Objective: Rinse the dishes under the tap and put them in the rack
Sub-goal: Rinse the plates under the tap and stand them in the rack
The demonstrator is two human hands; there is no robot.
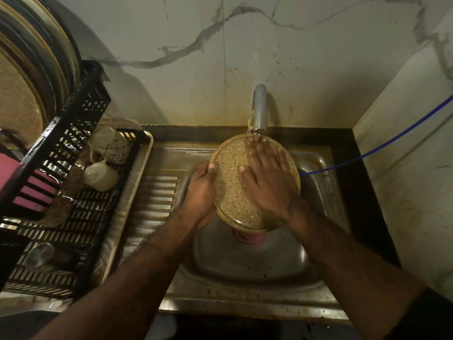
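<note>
Both forearms reach in from the bottom edge over the steel sink [245, 273], whose basin sits below them. Over the basin the speckled plate [235, 185] is held tilted, its face up toward the camera. At its left rim the left hand [199, 190] grips the edge, fingers curled behind and the thumb hooked over the front. On the plate's face lies the right hand [266, 177], spread flat, fingers straight and pressing the wet surface toward the far rim. Under the plate something pink [248, 238] shows in the basin; what it is I cannot tell. Wet and glazed, the plate is likely stiff, slippery and breakable, so a rim grip with thumb over the edge looks safest. Beyond the fingertips the tap [259, 107] pours water onto the plate's far edge. Off to the left, on the drainboard, stands the black rack [73, 192], with two mugs [101, 176] lying in it.
</note>
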